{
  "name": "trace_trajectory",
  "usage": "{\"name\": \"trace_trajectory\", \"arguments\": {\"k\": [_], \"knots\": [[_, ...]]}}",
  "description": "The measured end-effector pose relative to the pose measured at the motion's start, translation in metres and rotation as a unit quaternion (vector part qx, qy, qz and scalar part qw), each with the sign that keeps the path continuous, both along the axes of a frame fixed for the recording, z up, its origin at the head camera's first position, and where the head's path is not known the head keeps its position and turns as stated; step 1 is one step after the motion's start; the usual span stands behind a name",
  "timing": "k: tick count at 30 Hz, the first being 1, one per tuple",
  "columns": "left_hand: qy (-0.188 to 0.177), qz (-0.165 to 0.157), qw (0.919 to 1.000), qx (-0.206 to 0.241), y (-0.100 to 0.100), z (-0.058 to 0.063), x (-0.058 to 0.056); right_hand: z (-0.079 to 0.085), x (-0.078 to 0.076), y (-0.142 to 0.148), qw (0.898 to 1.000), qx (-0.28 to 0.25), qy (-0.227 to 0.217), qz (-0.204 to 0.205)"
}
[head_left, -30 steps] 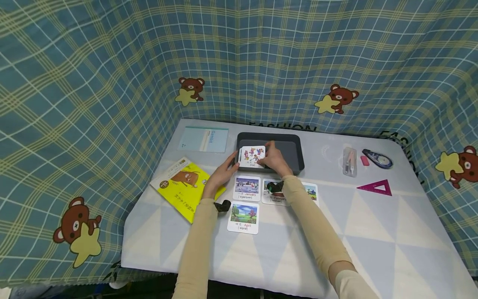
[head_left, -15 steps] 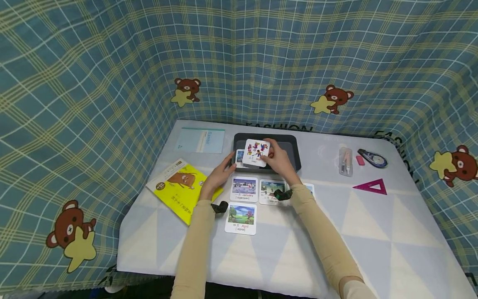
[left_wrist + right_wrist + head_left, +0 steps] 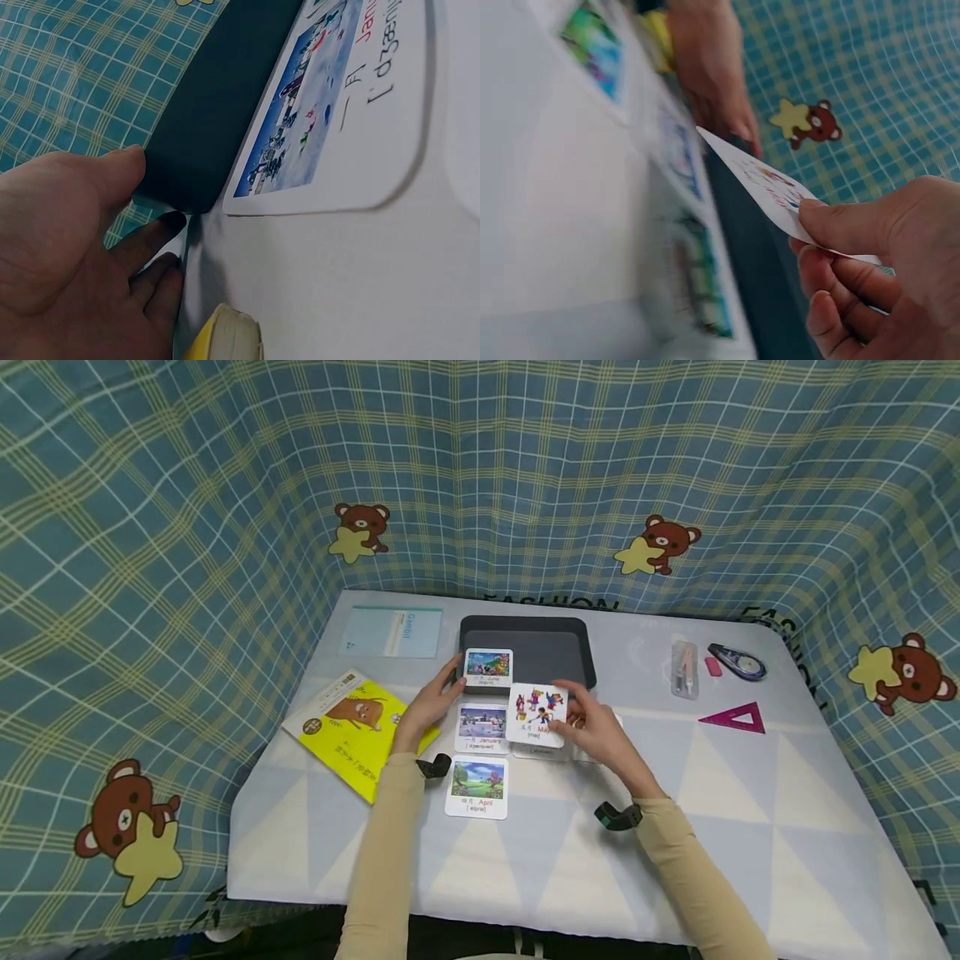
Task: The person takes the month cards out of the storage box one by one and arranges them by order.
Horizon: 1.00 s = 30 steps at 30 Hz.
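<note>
Across the tabletop (image 3: 810,827), from the left edge, pale cloth (image 3: 288,827) runs past the yellow book (image 3: 352,731), then spreads wide between the April card (image 3: 477,787) and the right-hand edge, plenty of room on that side; the front edge lies well apart from both hands. Up to the grips: the left hand (image 3: 427,708) has its fingers loose, nothing pinched, thumb against the front left corner of the tray (image 3: 543,647), just beside the June card (image 3: 489,669). And the right hand (image 3: 602,735), that's a neat pinch, thumb on top, fingers below, on the right side of the May card (image 3: 534,715), raised at a tilt by the tray's front rim! Beyond them, far left, a pale blue notebook (image 3: 393,632) sits behind the book. Mid-tabletop, the January card (image 3: 482,728) lies just in front of the tray, the April card nearer; the May card and right hand cover most of two more cards (image 3: 540,753). Over on the right, a clear case (image 3: 684,670), a pink block (image 3: 712,667), a correction tape (image 3: 738,662) and a magenta triangle (image 3: 726,718) lie well apart from the fingers.
</note>
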<state>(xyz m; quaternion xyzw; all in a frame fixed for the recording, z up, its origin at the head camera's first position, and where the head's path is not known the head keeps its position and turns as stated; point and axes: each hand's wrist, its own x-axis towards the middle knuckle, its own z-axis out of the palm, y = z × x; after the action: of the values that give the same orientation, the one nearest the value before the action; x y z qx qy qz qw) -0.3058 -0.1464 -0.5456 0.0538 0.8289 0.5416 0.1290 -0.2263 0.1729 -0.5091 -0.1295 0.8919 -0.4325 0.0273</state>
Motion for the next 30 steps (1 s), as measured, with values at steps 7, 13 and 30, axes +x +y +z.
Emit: {"name": "trace_trajectory", "arguments": {"k": [7,13,30], "knots": [[-0.003,-0.001,1.0,-0.006,0.003,-0.002,0.001,-0.022,0.059,0.017,0.999,-0.008,-0.033,0.001],[0.003,0.006,1.0,-0.001,0.0,0.0,0.0,-0.035,0.083,0.013,0.999,-0.008,-0.047,0.009],[0.004,0.014,0.9999,-0.006,0.002,0.001,-0.001,-0.036,0.094,0.004,0.992,0.124,0.006,0.019]]}}
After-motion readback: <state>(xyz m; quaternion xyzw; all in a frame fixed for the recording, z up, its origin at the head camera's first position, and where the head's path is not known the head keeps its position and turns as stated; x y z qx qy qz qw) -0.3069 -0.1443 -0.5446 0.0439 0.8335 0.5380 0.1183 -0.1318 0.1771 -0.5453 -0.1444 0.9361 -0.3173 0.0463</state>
